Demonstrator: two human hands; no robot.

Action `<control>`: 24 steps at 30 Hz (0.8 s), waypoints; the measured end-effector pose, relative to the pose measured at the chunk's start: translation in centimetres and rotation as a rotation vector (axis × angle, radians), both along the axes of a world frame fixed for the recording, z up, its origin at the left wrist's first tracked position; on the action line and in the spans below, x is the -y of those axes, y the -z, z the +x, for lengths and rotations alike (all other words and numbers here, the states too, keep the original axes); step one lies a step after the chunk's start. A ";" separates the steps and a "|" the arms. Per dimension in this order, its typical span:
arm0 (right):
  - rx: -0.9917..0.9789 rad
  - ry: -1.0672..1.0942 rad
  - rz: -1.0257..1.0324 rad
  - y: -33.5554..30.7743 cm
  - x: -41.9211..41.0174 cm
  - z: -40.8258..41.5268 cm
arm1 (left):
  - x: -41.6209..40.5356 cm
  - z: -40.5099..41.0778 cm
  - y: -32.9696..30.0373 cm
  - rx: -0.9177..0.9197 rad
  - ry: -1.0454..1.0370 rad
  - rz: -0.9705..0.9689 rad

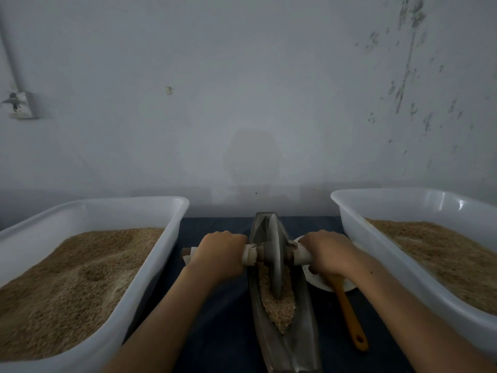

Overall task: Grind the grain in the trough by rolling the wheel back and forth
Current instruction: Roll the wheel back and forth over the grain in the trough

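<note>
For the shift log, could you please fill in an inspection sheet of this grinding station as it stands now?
Surface: dark blue table top.
Job's things: metal wheel upright in the boat-shaped trough; grain lies in the trough.
Clutter: left tub and right tub, both holding grain; orange spatula lying on a white dish.
Grippers: left hand and right hand grip the axle handles.
Cables: nothing seen.
Surroundings: scuffed grey wall; wall fitting.
</note>
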State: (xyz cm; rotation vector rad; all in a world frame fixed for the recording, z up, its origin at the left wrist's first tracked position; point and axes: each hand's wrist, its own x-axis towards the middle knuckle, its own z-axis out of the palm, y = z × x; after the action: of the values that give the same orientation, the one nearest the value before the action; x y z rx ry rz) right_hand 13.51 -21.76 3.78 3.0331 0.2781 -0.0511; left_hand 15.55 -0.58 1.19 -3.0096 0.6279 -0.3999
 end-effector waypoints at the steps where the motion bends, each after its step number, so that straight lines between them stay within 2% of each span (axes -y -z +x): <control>1: -0.041 0.001 -0.015 -0.2 0.0 -0.1 | -0.1 0.1 -0.1 -0.049 0.010 0.006; 4: -0.088 0.000 -0.017 -0.4 0.0 0.0 | -0.4 0.2 -0.5 -0.151 0.027 0.028; 6: -0.070 0.009 -0.017 -0.2 0.0 0.1 | -0.3 0.2 -0.4 -0.153 0.015 0.033; 12: 0.171 -0.016 0.031 1.0 0.0 0.4 | 0.2 0.0 0.4 0.106 -0.044 0.001; 16: 0.229 -0.034 0.033 1.1 -0.2 0.3 | 0.4 -0.1 0.8 0.198 -0.074 -0.030; 20: 0.162 -0.017 0.025 0.9 0.0 0.3 | 0.2 0.0 0.4 0.120 -0.048 -0.004; 24: -0.007 -0.016 -0.008 0.1 0.2 0.1 | 0.0 0.5 0.0 -0.068 -0.011 0.047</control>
State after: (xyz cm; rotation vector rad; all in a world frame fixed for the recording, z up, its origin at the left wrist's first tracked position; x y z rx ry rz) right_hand 13.62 -22.01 3.69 3.0230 0.3019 -0.0613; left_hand 16.01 -0.55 1.16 -2.9918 0.6158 -0.2793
